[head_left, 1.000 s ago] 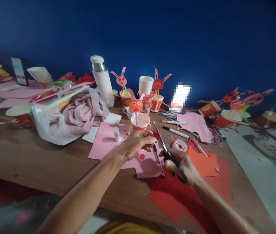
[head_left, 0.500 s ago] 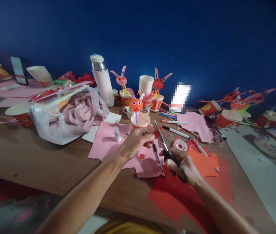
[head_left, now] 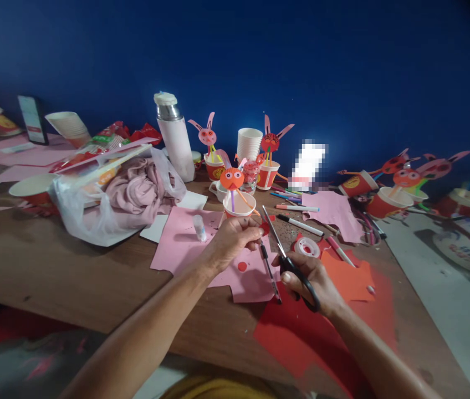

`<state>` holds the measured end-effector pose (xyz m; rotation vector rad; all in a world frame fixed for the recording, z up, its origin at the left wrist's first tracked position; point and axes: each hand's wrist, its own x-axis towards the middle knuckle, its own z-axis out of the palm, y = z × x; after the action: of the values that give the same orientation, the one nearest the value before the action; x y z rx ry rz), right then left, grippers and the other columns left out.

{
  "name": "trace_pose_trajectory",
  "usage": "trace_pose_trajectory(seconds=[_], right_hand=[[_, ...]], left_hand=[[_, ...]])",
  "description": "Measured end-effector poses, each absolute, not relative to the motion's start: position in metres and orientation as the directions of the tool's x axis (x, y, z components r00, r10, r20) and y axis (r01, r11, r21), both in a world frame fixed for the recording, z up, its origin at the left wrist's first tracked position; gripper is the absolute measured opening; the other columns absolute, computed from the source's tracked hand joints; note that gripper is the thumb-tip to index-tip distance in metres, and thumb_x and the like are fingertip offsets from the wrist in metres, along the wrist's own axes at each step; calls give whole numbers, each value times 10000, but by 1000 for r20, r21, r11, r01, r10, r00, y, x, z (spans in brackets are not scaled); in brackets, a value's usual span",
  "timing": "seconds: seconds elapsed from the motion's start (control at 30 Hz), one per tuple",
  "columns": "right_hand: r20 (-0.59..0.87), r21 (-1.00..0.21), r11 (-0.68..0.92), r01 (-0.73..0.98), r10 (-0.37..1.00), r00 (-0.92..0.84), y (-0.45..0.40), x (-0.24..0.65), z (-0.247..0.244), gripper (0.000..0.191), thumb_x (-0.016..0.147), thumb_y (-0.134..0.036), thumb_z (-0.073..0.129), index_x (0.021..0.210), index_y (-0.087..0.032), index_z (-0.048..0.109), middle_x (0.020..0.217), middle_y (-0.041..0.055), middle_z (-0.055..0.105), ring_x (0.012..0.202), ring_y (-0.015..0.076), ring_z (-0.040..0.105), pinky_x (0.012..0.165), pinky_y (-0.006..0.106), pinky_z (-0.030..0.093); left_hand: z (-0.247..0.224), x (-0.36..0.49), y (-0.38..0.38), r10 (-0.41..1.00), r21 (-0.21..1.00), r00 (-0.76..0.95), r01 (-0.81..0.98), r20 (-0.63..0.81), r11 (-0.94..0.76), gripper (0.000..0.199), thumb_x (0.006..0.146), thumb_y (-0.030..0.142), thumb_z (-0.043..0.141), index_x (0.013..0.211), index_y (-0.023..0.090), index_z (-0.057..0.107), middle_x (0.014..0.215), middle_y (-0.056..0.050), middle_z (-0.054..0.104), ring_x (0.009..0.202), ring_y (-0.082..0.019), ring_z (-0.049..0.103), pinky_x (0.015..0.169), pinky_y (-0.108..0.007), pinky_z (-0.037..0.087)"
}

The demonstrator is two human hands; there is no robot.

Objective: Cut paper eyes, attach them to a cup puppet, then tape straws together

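Observation:
Between the thumb and fingers of my left hand (head_left: 237, 238) is a small piece of red paper (head_left: 265, 228). My right hand (head_left: 307, 280) grips black-handled scissors (head_left: 295, 272) by the loops, their blades pointing up and away beside the red piece. Whether the blades touch the paper I cannot tell. Below my hands lie a pink paper sheet (head_left: 185, 227) with a small red disc (head_left: 242, 266), a glue stick (head_left: 199, 228) and a black pen (head_left: 269, 271). Just behind my left hand stands a paper cup (head_left: 239, 206) bearing an orange face figure (head_left: 232, 179).
A plastic bag with pink cloth (head_left: 135, 188) and a white flask (head_left: 174, 141) stand to the left. More cup figures (head_left: 269, 143) line the blue wall. On the right are a tape roll (head_left: 307, 247), several markers (head_left: 301, 224), orange paper (head_left: 347, 277) and red paper (head_left: 293, 327).

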<state>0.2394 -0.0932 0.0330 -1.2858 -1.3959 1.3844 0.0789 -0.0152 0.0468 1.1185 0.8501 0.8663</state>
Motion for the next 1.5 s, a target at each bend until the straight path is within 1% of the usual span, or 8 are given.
trace_pose_trajectory(seconds=[0.2,0.4,0.5,0.7,0.83,0.93,1.13,1.5], right_hand=[[-127,-987,-105,123,973,-192,-94,239,34,477,601,-558,641,801,-140,525,475,-61,425,378,65,386,376,198,283],[-121,-983,-90,159,974,-194,-93,239,35,495,608,-585,615,812,-142,532,466,-64,420,376,67,385,377,201,286],[-111,-984,-78,161,971,-212,-92,240,34,506,607,-589,612,817,-136,531,486,-55,435,384,67,395,380,198,292],[-93,-987,-57,152,966,-241,-93,240,32,482,633,-576,600,826,-139,531,504,-49,442,406,74,406,394,208,316],[-70,-989,-33,145,965,-254,-93,240,32,451,655,-546,602,821,-133,527,505,-49,441,408,69,408,397,199,315],[-67,-988,-28,151,963,-261,-92,240,31,447,668,-547,586,824,-132,529,508,-48,434,408,69,405,396,197,320],[-61,-988,-20,150,961,-269,-93,242,30,441,667,-547,582,833,-142,530,612,-18,463,466,82,435,433,210,357],[-78,-985,-35,169,963,-256,-93,241,32,464,645,-560,602,839,-143,545,514,-40,463,425,85,427,404,208,330]], left_hand=[[48,80,-16,910,971,397,-144,-121,191,68,637,177,563,586,141,536,513,38,513,457,-53,471,490,-204,391],[50,80,-17,922,977,376,-142,-93,157,81,625,213,556,589,140,549,544,32,520,479,-58,472,516,-215,411],[53,80,-17,929,983,362,-127,-79,133,81,621,206,541,569,145,533,522,34,517,472,-61,465,520,-218,411],[56,78,-17,936,996,348,-57,-50,74,107,621,176,529,518,149,520,449,43,487,447,-64,434,474,-204,356],[57,77,-18,940,999,340,-19,-29,37,91,621,158,529,531,152,529,460,47,481,454,-62,419,461,-194,336],[57,77,-19,943,1000,333,2,-17,17,91,631,158,524,540,154,527,457,55,463,439,-55,379,436,-188,302],[56,79,-21,944,999,330,36,-24,13,96,646,166,523,550,156,519,450,65,441,419,-49,351,418,-183,285],[57,79,-23,940,999,338,50,-36,20,81,637,179,523,559,157,525,456,59,460,416,-54,379,417,-185,304]])
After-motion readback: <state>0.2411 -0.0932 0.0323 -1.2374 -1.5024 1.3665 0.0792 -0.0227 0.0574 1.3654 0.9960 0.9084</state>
